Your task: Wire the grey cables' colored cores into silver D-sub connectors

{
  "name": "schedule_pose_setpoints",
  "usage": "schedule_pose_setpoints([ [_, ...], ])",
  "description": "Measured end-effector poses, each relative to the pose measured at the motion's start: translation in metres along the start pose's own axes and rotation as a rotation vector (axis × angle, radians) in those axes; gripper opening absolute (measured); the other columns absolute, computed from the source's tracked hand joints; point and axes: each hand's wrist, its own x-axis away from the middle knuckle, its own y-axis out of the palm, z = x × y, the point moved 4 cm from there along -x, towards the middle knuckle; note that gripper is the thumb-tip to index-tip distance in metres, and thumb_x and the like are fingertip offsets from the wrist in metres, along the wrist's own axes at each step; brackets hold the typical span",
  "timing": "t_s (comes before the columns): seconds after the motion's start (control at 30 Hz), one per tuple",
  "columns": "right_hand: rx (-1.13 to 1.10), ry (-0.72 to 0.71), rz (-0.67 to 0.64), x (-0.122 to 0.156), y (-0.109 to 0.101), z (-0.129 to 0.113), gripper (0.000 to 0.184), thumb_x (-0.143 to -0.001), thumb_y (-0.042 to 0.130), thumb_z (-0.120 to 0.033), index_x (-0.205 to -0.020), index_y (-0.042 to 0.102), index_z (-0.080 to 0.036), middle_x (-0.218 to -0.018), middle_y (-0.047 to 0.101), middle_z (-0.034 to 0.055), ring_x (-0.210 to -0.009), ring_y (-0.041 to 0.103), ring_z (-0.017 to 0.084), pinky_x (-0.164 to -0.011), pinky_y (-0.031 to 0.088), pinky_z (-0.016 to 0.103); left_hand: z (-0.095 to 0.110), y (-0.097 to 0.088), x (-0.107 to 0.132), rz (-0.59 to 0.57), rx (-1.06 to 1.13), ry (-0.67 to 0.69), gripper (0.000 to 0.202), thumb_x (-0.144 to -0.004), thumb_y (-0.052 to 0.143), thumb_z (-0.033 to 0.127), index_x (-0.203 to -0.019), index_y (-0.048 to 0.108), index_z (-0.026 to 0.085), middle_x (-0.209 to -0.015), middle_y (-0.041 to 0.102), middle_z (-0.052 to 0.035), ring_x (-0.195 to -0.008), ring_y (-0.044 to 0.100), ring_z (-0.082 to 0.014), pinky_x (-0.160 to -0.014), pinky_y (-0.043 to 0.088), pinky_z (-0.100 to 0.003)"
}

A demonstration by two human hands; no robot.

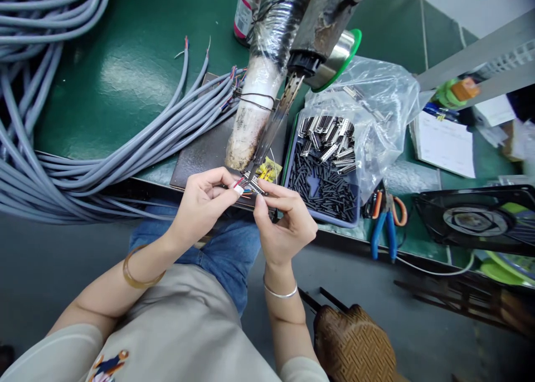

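Observation:
My left hand [204,201] pinches thin coloured wires [241,185] at the end of a grey cable. My right hand [284,220] is closed on a small metal connector [256,186], held against those wire ends. Both hands meet at the table's front edge, just under the tip of a soldering iron [271,128] that slants down from a wrapped holder [259,98]. A small yellow piece [267,171] lies right behind the connector. A dark plate [204,153] lies under the iron.
A thick bundle of grey cables [83,165] sweeps over the green table [125,76] at left. A blue tray [321,187] of black sleeves and metal connectors [330,137] sits under a plastic bag. Blue pliers [387,226], a solder spool [338,56] and a black fan [476,220] are at right.

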Motion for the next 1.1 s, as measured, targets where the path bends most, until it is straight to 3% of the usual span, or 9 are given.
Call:
schedule_pose_setpoints([
  [0.2,0.051,-0.06,-0.006,-0.003,0.0,-0.006,0.017,-0.084,0.073,-0.01,-0.089,0.068,-0.026,-0.103,0.081,0.0014,-0.091,0.078,0.018,-0.081,0.067,0.034,0.002,-0.001,0.001,0.003,-0.018,0.023,0.016,-0.073,0.073,0.019,-0.061,0.062,0.017,-0.049,0.044,0.0058,-0.048,0.043,-0.0065,-0.045,0.034,-0.018],
  [0.37,0.026,-0.051,-0.015,0.004,-0.001,-0.003,0.018,-0.085,0.07,-0.008,-0.092,0.065,-0.024,-0.108,0.08,0.0039,-0.094,0.078,0.017,-0.08,0.066,0.032,-0.003,-0.001,0.0,-0.033,0.0,0.005,0.013,-0.072,0.072,0.016,-0.062,0.063,0.015,-0.067,0.065,0.0018,-0.044,0.035,-0.001,-0.04,0.028,-0.017],
  [0.47,-0.017,0.039,0.001,0.004,-0.003,-0.001,0.016,-0.086,0.071,-0.009,-0.09,0.065,-0.023,-0.103,0.08,0.0031,-0.094,0.078,0.016,-0.08,0.066,0.031,-0.004,-0.002,0.002,-0.052,-0.009,-0.009,0.013,-0.071,0.075,0.019,-0.063,0.065,0.014,-0.076,0.071,-0.0014,-0.043,0.036,-0.0001,-0.038,0.026,-0.017],
  [0.63,-0.108,0.269,-0.034,0.002,-0.001,0.003,0.011,-0.09,0.071,-0.017,-0.083,0.063,-0.021,-0.093,0.079,0.002,-0.085,0.077,0.014,-0.067,0.063,0.023,-0.002,-0.004,0.005,-0.043,-0.003,-0.027,0.015,-0.069,0.078,0.022,-0.065,0.067,0.013,-0.061,0.063,0.0015,-0.041,0.038,-0.0015,-0.038,0.026,-0.017],
  [0.83,-0.052,0.109,-0.027,0.006,0.0,-0.001,0.012,-0.088,0.07,-0.011,-0.09,0.065,-0.022,-0.1,0.079,0.0034,-0.093,0.077,0.017,-0.078,0.065,0.032,0.0,-0.003,0.005,-0.001,0.011,0.018,0.017,-0.07,0.076,0.019,-0.063,0.061,0.015,-0.049,0.048,0.0076,-0.039,0.031,-0.0007,-0.038,0.023,-0.016],
  [1.0,-0.01,0.01,-0.025,0.004,0.0,-0.003,0.017,-0.087,0.07,-0.007,-0.087,0.063,-0.022,-0.101,0.079,0.0042,-0.092,0.077,0.016,-0.08,0.064,0.032,0.0,-0.002,0.005,0.021,-0.008,0.08,0.014,-0.072,0.073,0.018,-0.065,0.061,0.014,-0.065,0.065,0.0012,-0.051,0.051,-0.0042,-0.05,0.041,-0.015],
  [1.1,-0.011,0.012,-0.025,0.002,0.0,-0.003,0.017,-0.087,0.069,-0.007,-0.087,0.063,-0.023,-0.101,0.079,0.0041,-0.091,0.077,0.016,-0.079,0.064,0.032,-0.001,-0.002,0.005,0.023,-0.039,0.112,0.012,-0.074,0.071,0.017,-0.066,0.063,0.014,-0.07,0.067,-0.0001,-0.058,0.057,-0.0058,-0.056,0.046,-0.015],
])
